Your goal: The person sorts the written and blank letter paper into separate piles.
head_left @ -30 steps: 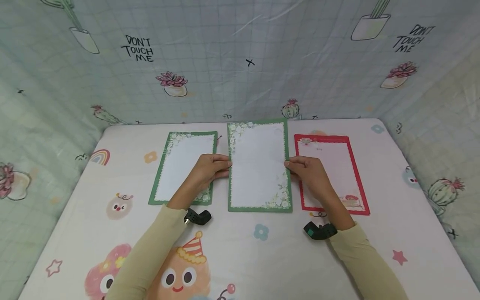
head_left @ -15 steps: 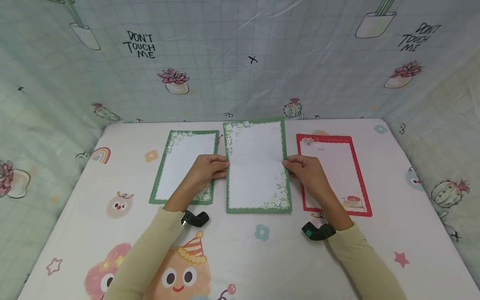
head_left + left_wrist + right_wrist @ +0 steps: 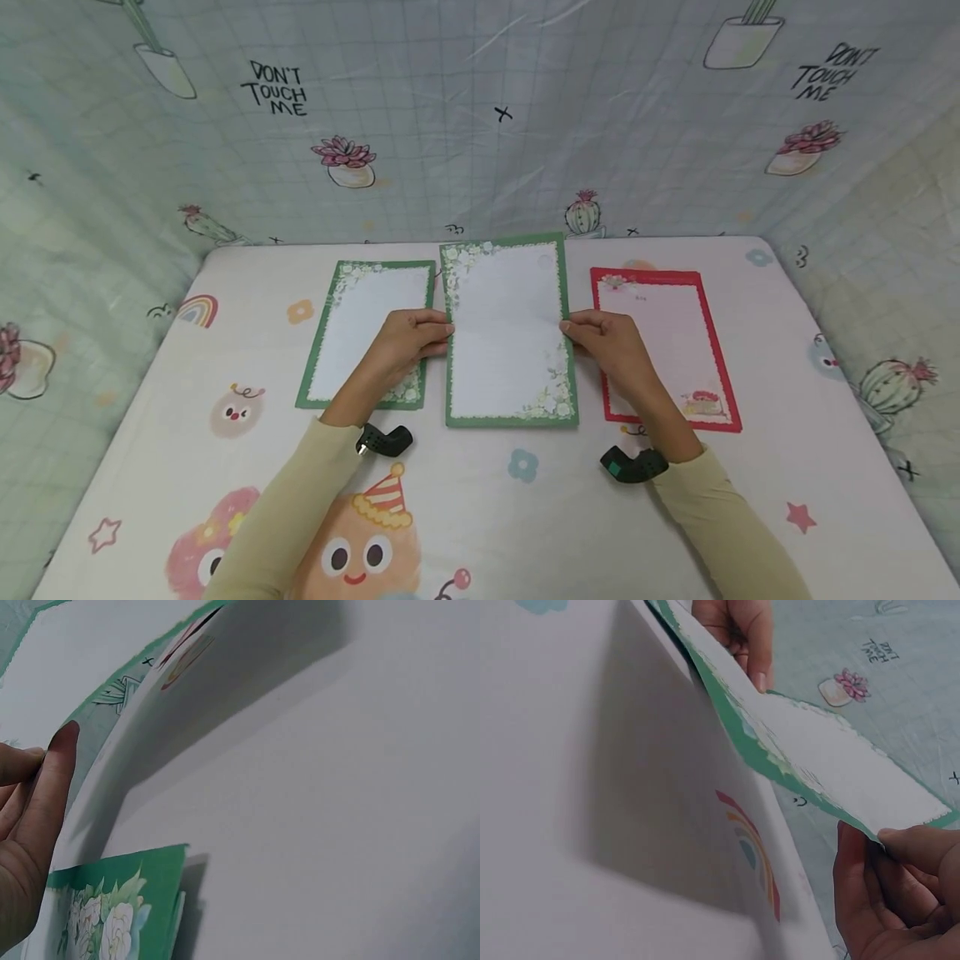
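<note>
Both hands hold a green-bordered sheet of paper [image 3: 506, 333] with white flowers in two corners, at the middle of the head view. My left hand [image 3: 405, 343] pinches its left edge between thumb and fingers, while the right hand [image 3: 613, 343] pinches the opposite edge. In the right wrist view the sheet [image 3: 840, 754] is raised above the table and bends between the hands, casting a shadow below. On the left lies a similar green-bordered sheet [image 3: 360, 321], partly covered by my left hand. A red-bordered sheet [image 3: 667, 350] lies on the right, partly behind my right hand.
The white table cover [image 3: 540, 533] carries printed cartoon figures, flowers and stars. A patterned cloth curtain [image 3: 420, 108] stands behind the table and along its sides. A black device [image 3: 386, 440] is worn on the left wrist, another black device [image 3: 633, 464] on the right.
The held sheet and both hands have shifted slightly left, and the sheet's top has leaned a little to the left. The sheets on either side stay where they lay.
</note>
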The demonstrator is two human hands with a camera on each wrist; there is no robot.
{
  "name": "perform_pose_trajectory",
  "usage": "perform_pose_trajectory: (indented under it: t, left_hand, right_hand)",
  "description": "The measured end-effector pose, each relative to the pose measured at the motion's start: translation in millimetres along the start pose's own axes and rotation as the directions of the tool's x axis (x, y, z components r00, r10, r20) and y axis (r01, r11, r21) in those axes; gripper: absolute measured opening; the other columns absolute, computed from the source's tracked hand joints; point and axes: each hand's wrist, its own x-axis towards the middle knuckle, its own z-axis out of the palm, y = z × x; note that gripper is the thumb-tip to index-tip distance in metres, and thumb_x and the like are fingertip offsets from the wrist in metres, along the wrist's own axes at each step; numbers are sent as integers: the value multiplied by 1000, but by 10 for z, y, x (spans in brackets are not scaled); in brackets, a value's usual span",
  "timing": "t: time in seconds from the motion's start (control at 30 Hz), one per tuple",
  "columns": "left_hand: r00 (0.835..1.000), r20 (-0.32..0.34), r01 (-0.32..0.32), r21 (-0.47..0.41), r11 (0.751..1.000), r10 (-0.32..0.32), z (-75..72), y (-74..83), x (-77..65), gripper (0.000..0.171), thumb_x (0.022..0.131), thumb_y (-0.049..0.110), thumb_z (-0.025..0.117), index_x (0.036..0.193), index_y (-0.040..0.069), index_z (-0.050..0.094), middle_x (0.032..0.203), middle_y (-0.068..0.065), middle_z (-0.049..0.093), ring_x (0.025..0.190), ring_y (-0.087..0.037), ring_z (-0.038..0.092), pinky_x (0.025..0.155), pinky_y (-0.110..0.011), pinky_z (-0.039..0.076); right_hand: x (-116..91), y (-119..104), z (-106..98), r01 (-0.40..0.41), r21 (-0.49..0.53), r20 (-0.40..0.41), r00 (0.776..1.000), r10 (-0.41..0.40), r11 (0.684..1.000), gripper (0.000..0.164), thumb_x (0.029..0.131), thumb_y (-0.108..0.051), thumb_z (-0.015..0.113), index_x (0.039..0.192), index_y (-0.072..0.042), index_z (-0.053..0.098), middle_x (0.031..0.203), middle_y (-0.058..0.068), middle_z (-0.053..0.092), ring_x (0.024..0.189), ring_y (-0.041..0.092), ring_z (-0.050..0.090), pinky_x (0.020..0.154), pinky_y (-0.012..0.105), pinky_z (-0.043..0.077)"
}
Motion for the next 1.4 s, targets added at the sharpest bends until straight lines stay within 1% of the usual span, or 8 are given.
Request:
perform_pose_trajectory:
  t: [0.13,0.4,0.57,0.8,0.97,1.17,1.27,1.4]
  left_hand:
    - [1000,-6,3,-3,1000,-3,-23,5,-20,34,100,5,65,130,-9,61,122,-16,63,91,-12,69,82,-24,61]
    - [1000,16,5,2,1000,-5,-69,-9,-47,42,102,5,61,139,-11,52,136,-25,57,96,-10,69,87,-25,59]
    - [1000,8,11,-4,1000,-11,-84,-1,-73,40,101,5,62,137,-10,54,134,-24,59,96,-10,70,87,-25,60]
    - [1000,8,12,24,1000,-12,-162,0,-132,44,102,7,62,141,-9,51,137,-25,56,96,-9,70,88,-24,59]
    - [1000,-11,18,37,999,-17,-217,2,-159,42,101,7,62,139,-9,53,133,-23,59,96,-9,70,88,-24,59]
    - [998,-54,13,77,997,-9,-303,23,-186,41,99,10,67,135,-7,58,121,-13,67,91,-7,70,82,-22,60]
    - [998,-63,10,87,996,-5,-363,24,-200,41,98,11,68,134,-7,59,113,-7,70,86,-7,69,79,-20,60]
    - [998,-66,12,116,993,-5,-465,22,-226,41,99,11,67,134,-8,59,110,-3,70,86,-6,68,79,-20,59]
  right_hand:
    - [3,-14,12,1,18,10,1000,-1,1000,39,99,-37,69,122,-6,71,111,10,75,95,19,74,86,20,58]
    - [1,-16,38,5,24,11,1000,-5,1000,39,98,-38,69,121,-7,72,109,9,75,94,18,73,84,21,59]
    - [-9,-30,57,2,45,21,1000,-3,999,37,98,-36,70,120,-6,72,107,9,76,93,18,74,85,22,60]
    - [-9,-53,124,-7,89,37,999,4,996,33,98,-30,70,117,-3,72,103,9,77,91,16,74,86,25,60]
    - [-7,-68,181,-1,105,54,999,-4,994,32,98,-29,71,116,-3,73,102,9,77,91,17,74,85,27,61]
    - [1,-84,264,18,67,65,998,-22,998,32,98,-32,71,117,-6,74,106,7,77,94,18,74,87,28,61]
    - [0,-99,317,18,68,78,997,-23,998,30,98,-31,71,116,-7,74,107,8,76,94,19,74,88,28,60]
    - [3,-128,388,25,82,110,993,-34,996,30,97,-29,72,117,-6,74,116,9,73,95,20,74,89,30,60]
